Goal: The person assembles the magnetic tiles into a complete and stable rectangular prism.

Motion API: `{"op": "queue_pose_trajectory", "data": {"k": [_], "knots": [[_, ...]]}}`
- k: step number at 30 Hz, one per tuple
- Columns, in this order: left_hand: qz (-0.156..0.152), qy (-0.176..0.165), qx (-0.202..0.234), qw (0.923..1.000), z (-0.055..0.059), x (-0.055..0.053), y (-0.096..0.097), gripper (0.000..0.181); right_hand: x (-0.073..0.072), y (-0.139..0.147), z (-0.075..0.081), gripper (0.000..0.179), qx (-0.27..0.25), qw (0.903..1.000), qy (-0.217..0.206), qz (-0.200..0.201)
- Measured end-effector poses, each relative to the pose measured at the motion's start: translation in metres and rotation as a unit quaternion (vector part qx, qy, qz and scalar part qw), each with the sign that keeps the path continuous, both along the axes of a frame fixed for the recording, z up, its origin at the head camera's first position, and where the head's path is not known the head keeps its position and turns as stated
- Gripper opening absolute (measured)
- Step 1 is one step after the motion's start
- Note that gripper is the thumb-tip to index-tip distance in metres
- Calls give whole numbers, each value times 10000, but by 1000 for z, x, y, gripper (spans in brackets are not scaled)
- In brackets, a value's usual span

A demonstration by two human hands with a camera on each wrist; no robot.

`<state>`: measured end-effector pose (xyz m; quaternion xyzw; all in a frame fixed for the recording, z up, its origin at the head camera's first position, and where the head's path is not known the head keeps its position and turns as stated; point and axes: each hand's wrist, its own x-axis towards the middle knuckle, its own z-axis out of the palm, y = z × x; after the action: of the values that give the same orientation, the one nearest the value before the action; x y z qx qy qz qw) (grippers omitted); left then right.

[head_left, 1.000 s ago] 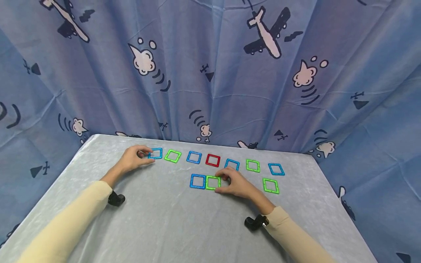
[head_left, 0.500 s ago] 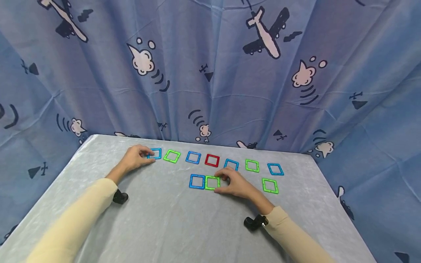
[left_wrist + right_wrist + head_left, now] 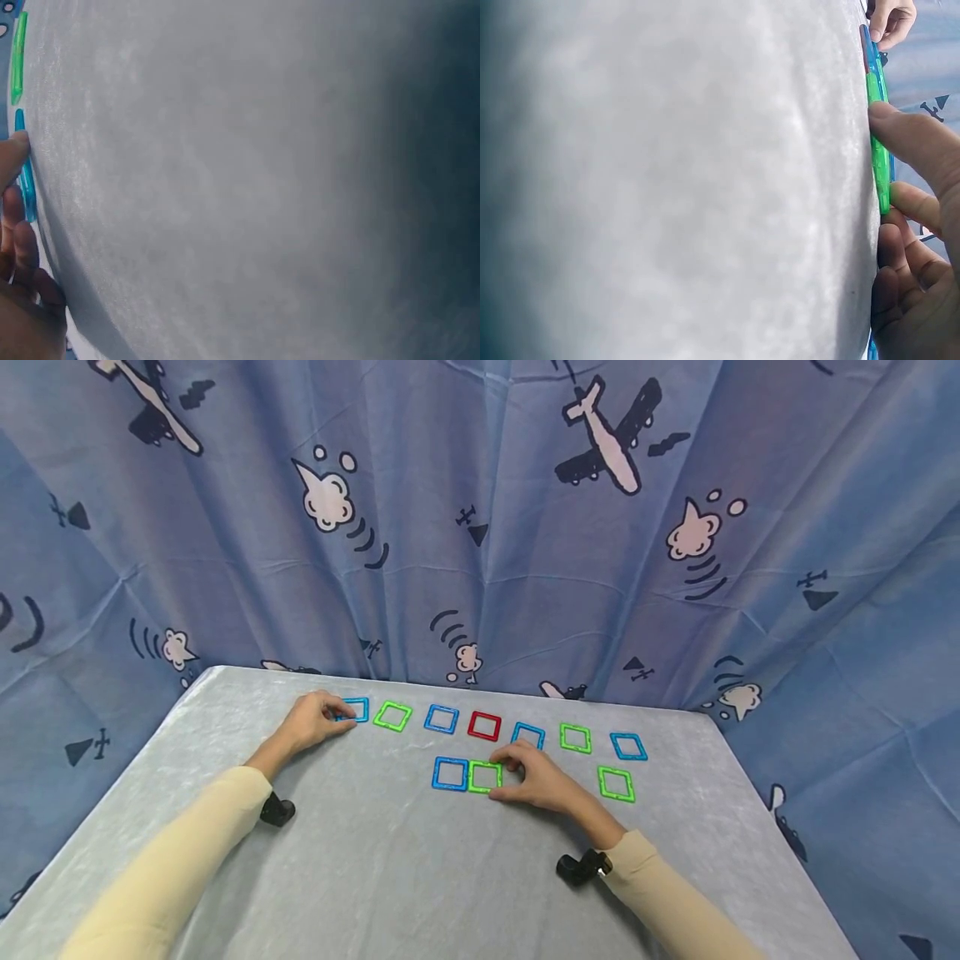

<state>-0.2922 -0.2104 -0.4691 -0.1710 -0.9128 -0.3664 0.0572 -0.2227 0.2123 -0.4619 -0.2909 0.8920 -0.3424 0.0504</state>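
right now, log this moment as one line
left hand: pinches leftmost blue square; right hand: pinches front middle green square; front blue square: against it

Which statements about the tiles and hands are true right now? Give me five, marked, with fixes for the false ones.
1. The right hand holds a green tile. True.
2. That tile's left neighbour is red. False: it is a blue tile, edge to edge.
3. The left hand holds the leftmost tile. True.
4. Two tiles are red. False: only one red tile shows, in the far row.
5. A lone green tile lies right of the right hand. True.
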Motion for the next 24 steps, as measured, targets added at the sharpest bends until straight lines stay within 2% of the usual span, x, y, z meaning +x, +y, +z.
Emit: {"op": "queue_pose_trajectory", "data": {"k": [16,24], "knots": [[-44,48,-97,9999,0,-2,10,16,0,0,-1,50,-67,10000,-13,59],[-117,162,-86,9998,0,-4,15,11,0,1,-1,50,-72,9999,19,72]]}}
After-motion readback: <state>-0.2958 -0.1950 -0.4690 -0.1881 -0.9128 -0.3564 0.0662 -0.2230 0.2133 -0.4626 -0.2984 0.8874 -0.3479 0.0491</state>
